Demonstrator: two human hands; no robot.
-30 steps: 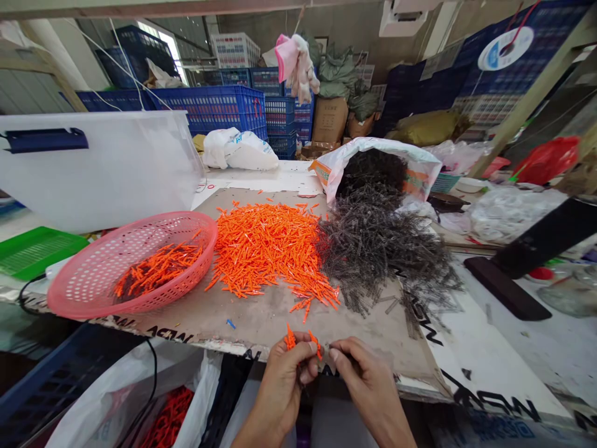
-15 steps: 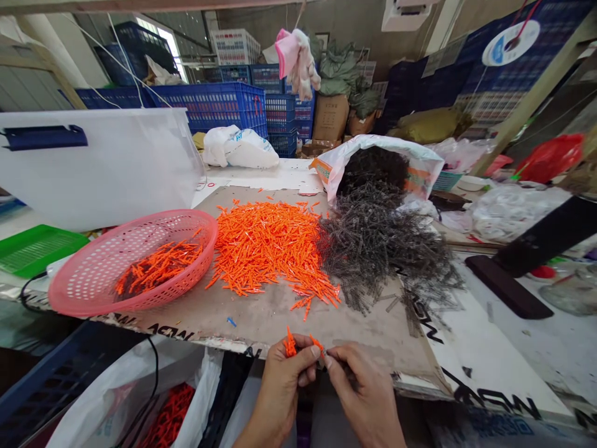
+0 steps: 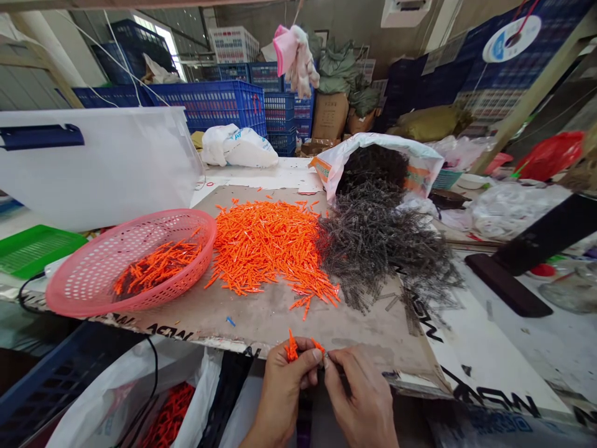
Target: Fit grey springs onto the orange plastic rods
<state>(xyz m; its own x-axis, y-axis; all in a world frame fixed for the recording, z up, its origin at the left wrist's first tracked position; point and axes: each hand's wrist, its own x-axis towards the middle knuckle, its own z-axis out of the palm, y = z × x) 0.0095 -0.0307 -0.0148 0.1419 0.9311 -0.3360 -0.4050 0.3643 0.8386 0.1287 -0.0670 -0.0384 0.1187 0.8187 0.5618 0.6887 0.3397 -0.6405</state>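
Note:
My left hand (image 3: pixel 289 379) is closed at the table's front edge. Several small orange plastic pieces (image 3: pixel 291 346) poke up from its curled fingers, and another orange piece (image 3: pixel 318 346) sticks out between thumb and forefinger. Right against that piece, my right hand (image 3: pixel 357 382) pinches what looks like a thin grey spring, mostly covered by the fingertips. Beyond both hands lies a heap of matching orange pieces (image 3: pixel 265 246). To its right, dark springs (image 3: pixel 373 242) spill from a white sack (image 3: pixel 333 168).
A pink perforated basket (image 3: pixel 65 280) holding orange pieces stands left, near a green tray (image 3: pixel 40 249) and a translucent bin (image 3: pixel 107 168). Below the edge hangs an open white bag (image 3: pixel 100 401) with red-orange pieces. A dark stand (image 3: pixel 510 283) is at right. Gloves (image 3: pixel 298 59) dangle overhead.
Both hands have shifted very slightly and stay pressed together at the same orange piece. The heaps and basket look the same apart from a small camera shift.

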